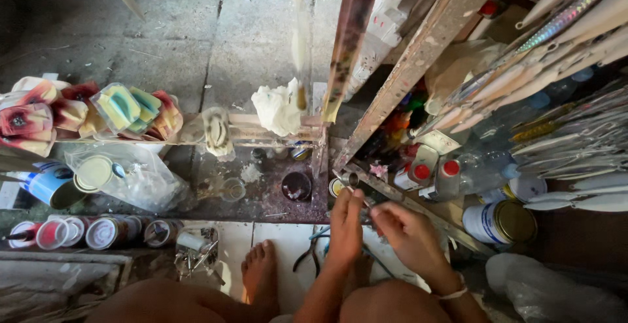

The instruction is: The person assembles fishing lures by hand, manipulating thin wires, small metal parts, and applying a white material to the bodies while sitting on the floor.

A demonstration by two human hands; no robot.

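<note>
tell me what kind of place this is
Probably a small hand-painting workshop for fishing lures, set up on a floor: unpainted lure-shaped blanks racked at right, paint-stained cans in a row, and both hands working a small piece.

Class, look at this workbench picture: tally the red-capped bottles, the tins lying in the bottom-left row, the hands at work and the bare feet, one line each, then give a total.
Red-capped bottles: 2
Tins in the bottom-left row: 5
Hands, left hand and right hand: 2
Bare feet: 1
Total: 10
</note>
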